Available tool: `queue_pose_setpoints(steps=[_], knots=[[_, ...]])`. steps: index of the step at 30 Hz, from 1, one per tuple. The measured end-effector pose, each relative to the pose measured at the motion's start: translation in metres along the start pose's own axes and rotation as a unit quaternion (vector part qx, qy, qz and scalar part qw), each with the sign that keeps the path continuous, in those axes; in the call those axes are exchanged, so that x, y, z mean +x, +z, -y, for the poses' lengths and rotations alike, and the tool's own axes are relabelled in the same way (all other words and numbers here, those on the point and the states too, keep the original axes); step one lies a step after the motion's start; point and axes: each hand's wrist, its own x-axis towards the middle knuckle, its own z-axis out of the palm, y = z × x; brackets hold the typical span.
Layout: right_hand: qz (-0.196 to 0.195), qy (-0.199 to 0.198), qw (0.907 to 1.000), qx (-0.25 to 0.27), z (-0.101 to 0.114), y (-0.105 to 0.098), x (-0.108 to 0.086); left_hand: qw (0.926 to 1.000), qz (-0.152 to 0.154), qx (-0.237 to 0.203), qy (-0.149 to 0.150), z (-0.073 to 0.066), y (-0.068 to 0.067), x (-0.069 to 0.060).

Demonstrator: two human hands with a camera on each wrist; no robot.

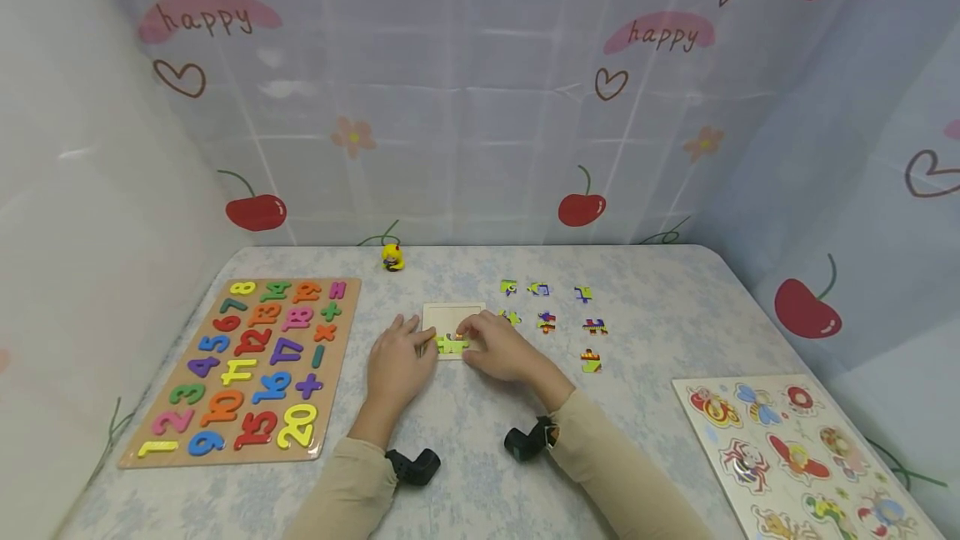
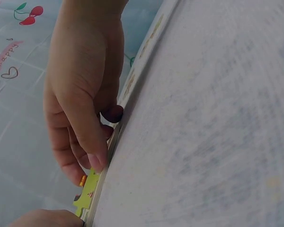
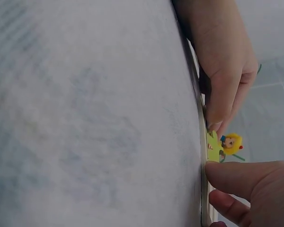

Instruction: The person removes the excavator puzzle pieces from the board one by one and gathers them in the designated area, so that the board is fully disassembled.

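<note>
A small light wooden puzzle tray (image 1: 453,307) lies on the table, with joined yellow-green puzzle pieces (image 1: 451,345) along its near side. My left hand (image 1: 401,363) rests at the tray's left edge, fingers fairly straight, its thumb reaching the pieces; only part of it shows low in the left wrist view. From the right, my right hand (image 1: 501,346) pinches a puzzle piece (image 2: 89,191) between thumb and index finger, at the right end of the row. An orange bit of it shows by the index fingertip. The fingers partly hide that piece.
Several loose puzzle pieces (image 1: 547,322) lie right of the tray. A number board (image 1: 337,373) is at the left, an insect picture board (image 1: 720,432) at the right front. Near the back edge stands a yellow-haired figurine (image 1: 392,257). Curtains surround the table.
</note>
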Motion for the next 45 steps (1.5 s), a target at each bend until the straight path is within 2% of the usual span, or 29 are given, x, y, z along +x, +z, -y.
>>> queue_pose_setpoints(steps=[9,18,24,35,45], knots=[[-0.007,-0.026,0.9963,0.081,-0.002,-0.002,0.002,1.0,0.002,-0.002,0.0,-0.001,0.0,0.001],[-0.019,0.026,0.9901,0.137,-0.004,-0.012,-0.011,1.0,0.0,0.004,-0.005,-0.001,0.001,0.0],[-0.029,0.061,0.9894,0.129,-0.015,-0.028,-0.027,1.0,0.002,-0.003,-0.001,-0.001,0.0,0.0],[-0.01,0.125,0.9858,0.112,-0.042,-0.059,-0.053,0.9999,-0.003,-0.012,-0.002,0.001,-0.001,-0.001],[0.01,0.131,0.9885,0.075,-0.065,-0.074,-0.068,0.9999,0.001,-0.011,-0.004,-0.001,-0.001,-0.001]])
